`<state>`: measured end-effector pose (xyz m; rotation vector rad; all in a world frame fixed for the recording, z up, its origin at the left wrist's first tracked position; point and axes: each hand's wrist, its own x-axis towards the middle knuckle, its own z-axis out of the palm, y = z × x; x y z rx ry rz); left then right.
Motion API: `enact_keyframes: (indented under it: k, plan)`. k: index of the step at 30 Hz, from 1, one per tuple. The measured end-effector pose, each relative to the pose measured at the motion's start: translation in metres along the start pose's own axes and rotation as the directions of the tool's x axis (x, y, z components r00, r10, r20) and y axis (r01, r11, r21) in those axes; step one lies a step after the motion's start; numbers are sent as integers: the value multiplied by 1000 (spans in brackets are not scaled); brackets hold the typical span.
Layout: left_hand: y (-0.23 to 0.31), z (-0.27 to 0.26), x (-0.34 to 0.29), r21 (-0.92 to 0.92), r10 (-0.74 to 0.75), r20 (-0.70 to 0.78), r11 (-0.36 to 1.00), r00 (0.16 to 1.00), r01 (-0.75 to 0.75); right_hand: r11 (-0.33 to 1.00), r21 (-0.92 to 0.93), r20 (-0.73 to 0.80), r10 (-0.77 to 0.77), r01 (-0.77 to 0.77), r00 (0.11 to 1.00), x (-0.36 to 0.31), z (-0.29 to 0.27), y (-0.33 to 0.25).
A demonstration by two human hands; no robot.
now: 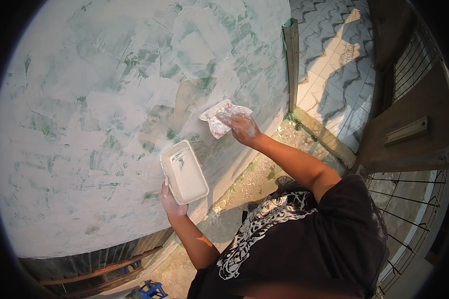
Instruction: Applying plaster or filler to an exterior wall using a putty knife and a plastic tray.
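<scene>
My left hand (171, 202), smeared with white, grips the lower left side of a white rectangular tray (200, 168). Pale putty coats the inside of the tray, with a darker streak near its upper end. Up and to the right, my right hand (243, 128) is closed on a wide putty spreader (215, 110) caked in white. The spreader is at the wall (110, 109); whether its edge touches the surface I cannot tell. Patchy white putty covers this wall, with green showing through in many places.
A post (291, 65) stands at the wall's right end, beside a marbled tile floor (329, 60) with a low ledge. Wire mesh and a brown panel (409, 114) are at the right. A blue plastic stool (152, 290) sits below, near corrugated sheeting. Rough concrete ground (264, 174) runs along the wall's foot.
</scene>
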<state>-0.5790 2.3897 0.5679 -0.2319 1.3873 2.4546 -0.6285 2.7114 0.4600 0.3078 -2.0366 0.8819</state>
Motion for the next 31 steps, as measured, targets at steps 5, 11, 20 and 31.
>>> enact_keyframes:
  k: [5,11,20,31]
  plan:
    - [-12,30,5,-19,18,6,1000,1000,-17,945,183,-371,320,-270,872,73,-55,51]
    - [-26,46,7,-31,38,-15,999,999,-39,950,-36,-114,306,-312,945,31,23,8]
    - [-26,65,17,-48,24,74,999,997,-20,983,73,-277,180,-166,944,63,-56,75]
    - [-21,75,29,-22,12,140,1000,990,-9,993,69,-164,103,-93,981,68,-58,57]
